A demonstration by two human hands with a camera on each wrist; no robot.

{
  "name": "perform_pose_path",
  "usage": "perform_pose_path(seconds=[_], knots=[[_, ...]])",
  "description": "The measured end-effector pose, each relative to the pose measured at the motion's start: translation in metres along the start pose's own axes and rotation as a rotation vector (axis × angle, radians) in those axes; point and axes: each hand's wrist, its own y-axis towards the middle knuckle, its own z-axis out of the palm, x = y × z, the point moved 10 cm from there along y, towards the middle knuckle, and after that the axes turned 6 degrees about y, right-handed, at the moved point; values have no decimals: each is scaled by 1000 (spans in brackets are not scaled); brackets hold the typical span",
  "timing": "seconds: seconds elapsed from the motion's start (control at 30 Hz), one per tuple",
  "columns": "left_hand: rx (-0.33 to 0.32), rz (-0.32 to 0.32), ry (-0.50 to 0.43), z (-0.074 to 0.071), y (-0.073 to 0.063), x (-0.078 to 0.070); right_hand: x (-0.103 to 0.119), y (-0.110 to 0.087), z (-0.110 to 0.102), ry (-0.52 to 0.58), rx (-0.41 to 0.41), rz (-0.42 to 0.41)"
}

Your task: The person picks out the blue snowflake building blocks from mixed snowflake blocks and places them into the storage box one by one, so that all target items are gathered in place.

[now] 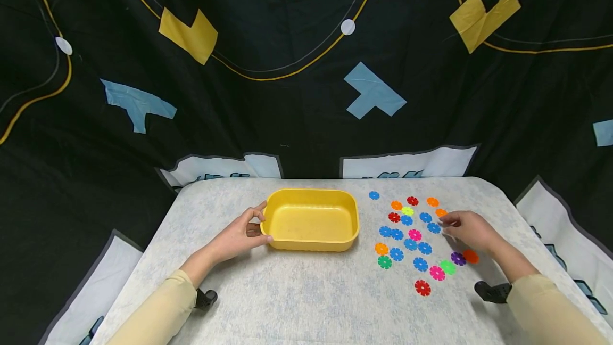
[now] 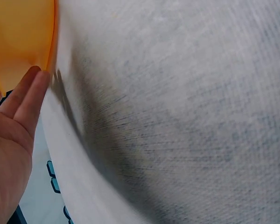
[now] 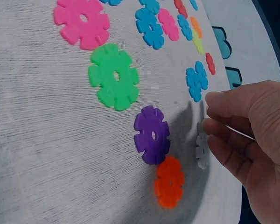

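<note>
A shallow yellow plastic basin (image 1: 310, 245) stands on the cloth-covered table. My left hand (image 1: 239, 233) grips its left end, thumb at the near corner and fingers along the end wall; in the left wrist view the fingers (image 2: 30, 98) lie against the wall. On the right, my right hand (image 1: 471, 230) hovers low over scattered flower-shaped plastic discs, nearest an orange disc (image 1: 441, 212) and a blue disc (image 1: 433, 228). In the right wrist view, a whitish disc (image 3: 202, 147) lies just beside its fingertips. Thumb and fingers are apart, with nothing visible between them.
Other discs lie spread right of the basin, among them a purple disc (image 1: 458, 258), a light green disc (image 1: 448, 267) and a red disc (image 1: 422, 288). A black curtain (image 1: 287, 121) hangs behind the table (image 1: 306, 297).
</note>
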Motion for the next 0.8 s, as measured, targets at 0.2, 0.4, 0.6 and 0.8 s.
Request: perform_pose_path(seconds=[0.2,0.4,0.6,0.8], knots=[[-20,-5,-38,1,0,4,-1,4,2,36,27,25],[-44,-7,-54,3,1,4,-2,8,3,49,55,52],[-54,-19,-67,5,1,6,-2,14,4,56,87,46],[-58,-34,-90,6,0,7,-4,19,8,92,120,43]])
